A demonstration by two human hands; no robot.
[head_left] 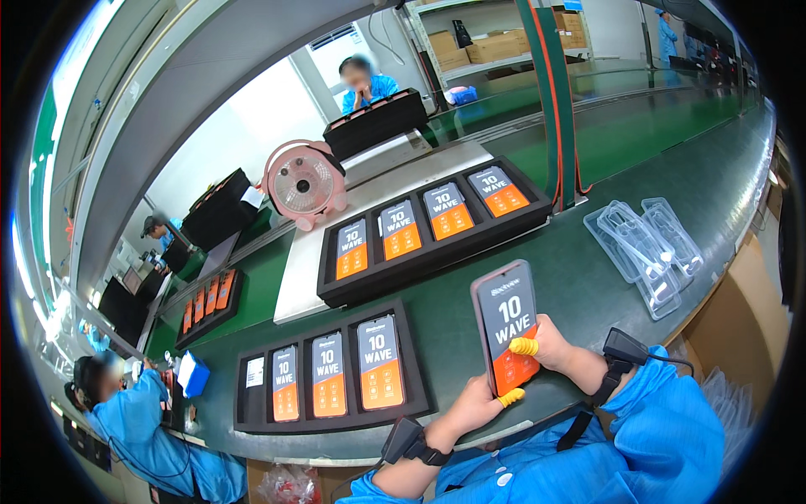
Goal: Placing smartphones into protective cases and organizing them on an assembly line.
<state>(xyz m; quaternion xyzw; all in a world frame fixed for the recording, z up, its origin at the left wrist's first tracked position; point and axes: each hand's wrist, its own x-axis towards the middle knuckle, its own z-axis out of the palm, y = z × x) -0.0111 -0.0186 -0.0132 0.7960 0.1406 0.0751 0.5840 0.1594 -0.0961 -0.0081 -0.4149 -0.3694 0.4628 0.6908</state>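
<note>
A smartphone (509,298) with a grey and orange front film stands tilted up before me, gripped by both hands. My left hand (477,406) is closed around its lower left corner. My right hand (554,344) holds its right edge, and yellow covers show on fingertips of both hands. Left of the phone lies a black foam tray (417,370) with three similar phones (329,374) in its slots; its leftmost slot shows a white label (255,372). Beyond it, a second black tray (437,249) carries several more phones (401,228).
Clear plastic cases (646,248) are piled on the green table (621,176) at right. A pink fan (304,183) stands behind the far tray, near a green post (558,109). Another tray (210,307) lies at left. Co-workers in blue sit at left (138,420) and across (369,91).
</note>
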